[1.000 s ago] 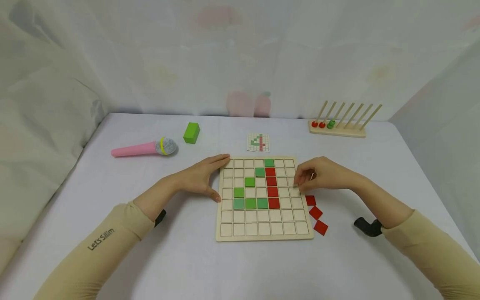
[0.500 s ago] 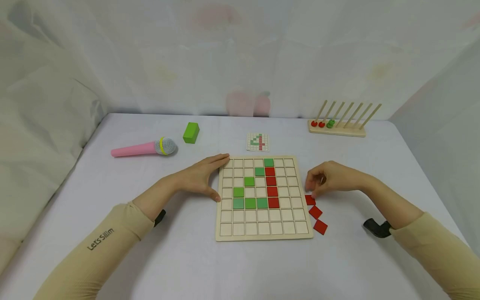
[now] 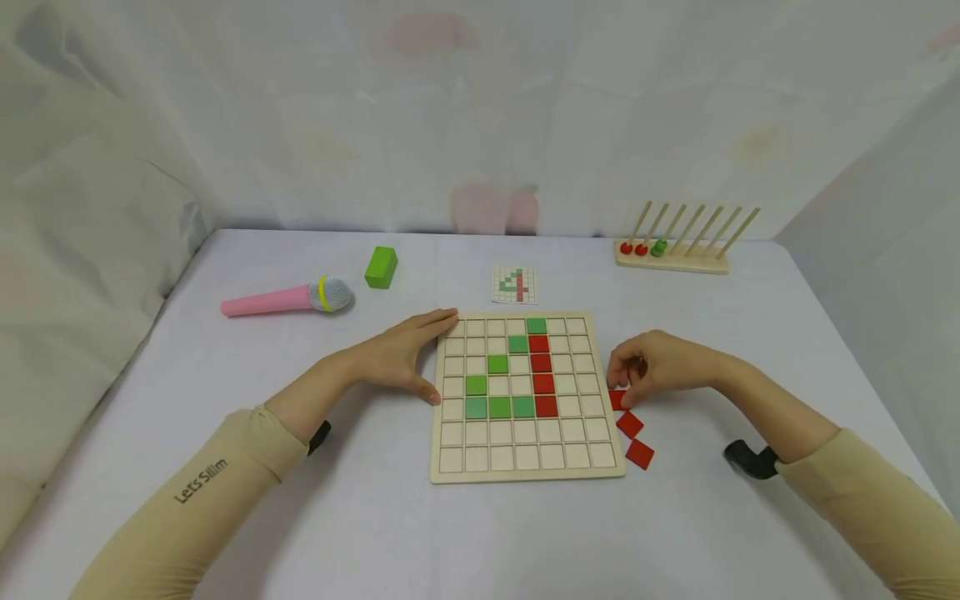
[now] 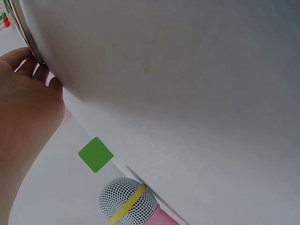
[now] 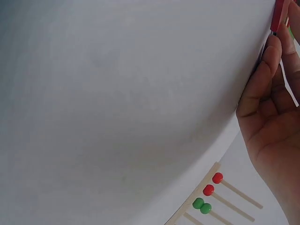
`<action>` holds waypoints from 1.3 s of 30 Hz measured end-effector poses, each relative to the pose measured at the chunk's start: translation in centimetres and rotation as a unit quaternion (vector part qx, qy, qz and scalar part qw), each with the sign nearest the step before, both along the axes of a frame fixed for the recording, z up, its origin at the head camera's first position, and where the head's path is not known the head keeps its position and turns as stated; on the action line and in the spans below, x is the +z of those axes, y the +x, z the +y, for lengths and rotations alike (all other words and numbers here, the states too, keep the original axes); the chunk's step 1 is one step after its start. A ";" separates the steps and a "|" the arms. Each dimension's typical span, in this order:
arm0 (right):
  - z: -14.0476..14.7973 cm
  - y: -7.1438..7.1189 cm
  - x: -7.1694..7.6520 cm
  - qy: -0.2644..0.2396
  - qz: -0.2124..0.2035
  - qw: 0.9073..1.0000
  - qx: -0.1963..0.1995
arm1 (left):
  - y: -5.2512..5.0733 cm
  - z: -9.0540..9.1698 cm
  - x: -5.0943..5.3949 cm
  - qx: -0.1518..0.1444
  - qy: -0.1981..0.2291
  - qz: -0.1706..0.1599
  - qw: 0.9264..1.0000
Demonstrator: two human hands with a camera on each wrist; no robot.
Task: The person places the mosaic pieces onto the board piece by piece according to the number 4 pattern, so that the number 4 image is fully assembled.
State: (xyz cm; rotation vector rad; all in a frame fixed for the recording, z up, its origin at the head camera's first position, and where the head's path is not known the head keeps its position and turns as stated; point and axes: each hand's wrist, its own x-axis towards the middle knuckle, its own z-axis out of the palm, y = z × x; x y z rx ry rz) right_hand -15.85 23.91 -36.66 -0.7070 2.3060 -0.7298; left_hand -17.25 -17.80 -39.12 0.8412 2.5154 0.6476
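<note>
A wooden grid board (image 3: pixel 527 477) lies flat, with green tiles (image 3: pixel 499 407) and a red column of tiles (image 3: pixel 543 383) set in its squares. My left hand (image 3: pixel 390 354) rests against the board's left side, thumb on the edge and spread fingers at the far corner. Beside the right edge, my right hand (image 3: pixel 663 362) pinches a loose red tile (image 3: pixel 617 399) between thumb and fingers; its fingers partly cover that tile. Two more loose red tiles, a nearer one (image 3: pixel 640 454) and a middle one (image 3: pixel 630 425), lie just below it on the white cloth.
Behind the board lies a small pattern card (image 3: pixel 514 285). A pink toy microphone (image 3: pixel 273 302) and a green block (image 3: pixel 381 267) are at the back left. At the back right stands a peg rack (image 3: pixel 672 260) with red and green beads.
My right hand has moved right and toward me, from over the board's right edge to the loose red tile beside it. My left hand has stayed at the board's left edge.
</note>
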 end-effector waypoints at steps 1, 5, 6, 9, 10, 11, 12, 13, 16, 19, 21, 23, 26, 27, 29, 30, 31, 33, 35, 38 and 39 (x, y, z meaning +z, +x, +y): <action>0.0 0.0 0.0 0.001 0.003 1.000 0.001 | 0.0 0.0 0.0 0.000 -0.001 0.000 1.000; 0.0 0.0 -0.2 0.005 0.012 1.000 0.005 | 0.0 0.0 0.0 -0.002 0.001 0.002 1.000; 0.0 0.0 -0.2 0.007 0.014 1.000 0.005 | 0.0 0.0 0.0 -0.002 0.002 0.002 1.000; -0.1 0.0 -0.3 0.011 0.020 1.000 0.010 | 0.1 0.0 0.2 -0.003 0.007 0.002 1.000; -0.1 0.0 -0.4 0.011 0.022 1.000 0.011 | 0.1 0.0 0.2 -0.004 0.007 0.002 1.000; -0.1 0.0 -0.3 0.012 0.023 1.000 0.013 | 0.1 0.0 0.2 -0.003 0.007 0.001 1.000; -0.1 0.0 -0.4 0.012 0.024 1.000 0.013 | 0.1 0.0 0.2 -0.002 0.006 0.001 1.000; -0.2 0.0 -0.4 0.012 0.025 1.000 0.014 | 0.1 0.0 0.2 -0.002 0.005 0.000 1.000; -0.2 0.0 -0.4 0.011 0.027 0.999 0.016 | 0.0 -0.1 0.1 0.000 0.002 -0.001 1.000; -0.2 0.1 -0.3 0.003 0.027 0.999 0.021 | -0.1 -0.1 -0.1 -0.001 0.001 -0.001 1.000; -0.2 0.1 -0.2 -0.003 0.025 0.999 0.023 | -0.1 -0.1 -0.2 -0.003 0.002 0.001 1.000; -0.2 0.2 -0.1 -0.008 0.024 0.999 0.026 | -0.2 -0.1 -0.3 -0.003 0.003 0.001 1.000; -0.3 0.1 0.0 -0.001 0.027 0.999 0.026 | -0.2 -0.1 -0.3 -0.002 0.004 0.000 1.000; -0.3 0.1 0.1 0.001 0.030 0.999 0.025 | -0.2 -0.1 -0.3 -0.002 0.004 0.000 1.000; -0.2 0.0 0.2 0.005 0.038 0.999 0.025 | -0.2 -0.1 -0.3 -0.002 0.004 0.000 1.000; -0.2 -0.1 0.2 0.007 0.043 0.999 0.025 | -0.2 -0.1 -0.3 -0.002 0.003 0.000 1.000; -0.1 -0.2 0.3 0.007 0.048 0.999 0.024 | -0.2 -0.1 -0.3 -0.002 0.002 0.000 1.000; -0.1 -0.3 0.4 0.005 0.054 0.998 0.023 | -0.1 -0.1 -0.2 -0.001 0.002 -0.001 1.000; 0.0 -0.5 0.7 0.004 0.055 0.998 0.018 | -0.1 -0.1 -0.2 0.000 0.002 -0.002 1.000; -0.2 -0.8 1.2 0.000 0.054 0.999 0.009 | -0.1 -0.1 -0.2 0.002 0.002 -0.002 1.000; -0.3 -0.8 1.4 -0.004 0.054 0.998 0.008 | 0.0 -0.1 -0.2 0.003 0.002 -0.003 1.000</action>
